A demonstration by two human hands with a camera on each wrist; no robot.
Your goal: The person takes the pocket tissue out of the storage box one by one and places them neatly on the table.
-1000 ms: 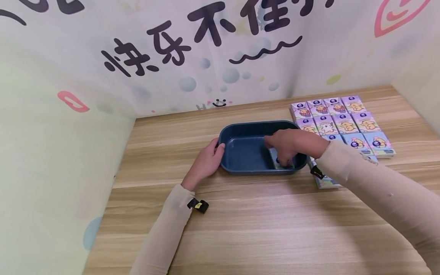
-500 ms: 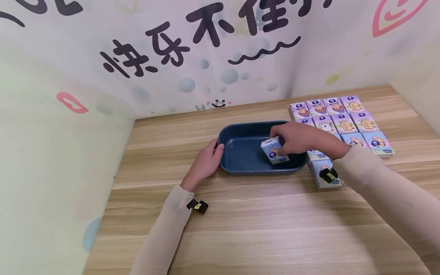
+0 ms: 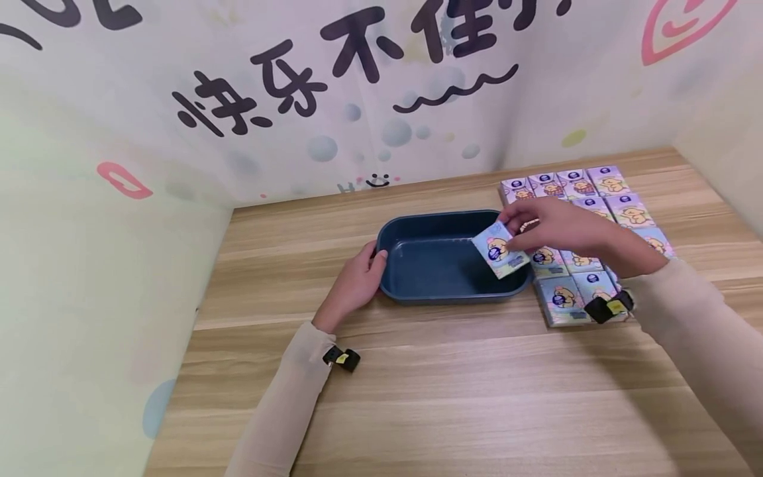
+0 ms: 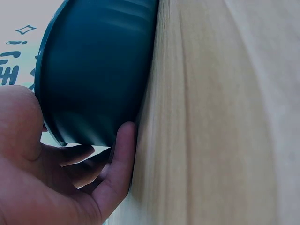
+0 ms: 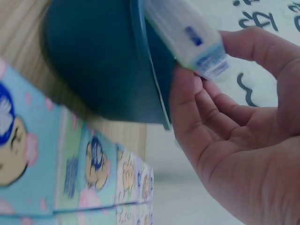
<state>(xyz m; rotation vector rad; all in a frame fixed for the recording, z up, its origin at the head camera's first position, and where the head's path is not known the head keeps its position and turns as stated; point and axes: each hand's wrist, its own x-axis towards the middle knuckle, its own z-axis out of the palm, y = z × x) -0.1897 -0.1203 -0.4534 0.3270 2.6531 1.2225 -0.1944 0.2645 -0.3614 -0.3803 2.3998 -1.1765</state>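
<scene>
A dark blue oblong plastic bin (image 3: pixel 441 297) stands on the wooden table. My left hand (image 3: pixel 353 283) grips its left end, thumb at the rim; in the left wrist view more fingers (image 4: pixel 123 164) lie along the outer wall (image 4: pixel 93 75). Over the bin's right end, my right hand (image 3: pixel 563 228) pinches a light blue tissue pack (image 3: pixel 499 252) with a cartoon puppy on it. The pack is tilted. In the right wrist view its white side (image 5: pixel 185 35) shows between thumb and fingers, just above the bin's rim. My right hand partly covers the packs behind it.
Several blue and purple tissue packs (image 3: pixel 560 299) lie flat in rows right of the bin, close to its right end. A printed cloth (image 3: pixel 286 152) hangs along the table's back edge. Bare wood (image 3: pixel 441 397) lies in front of the bin.
My right hand has lifted the tissue pack from inside the bin and moved it up and to the right. My left hand stays at the bin's left end.
</scene>
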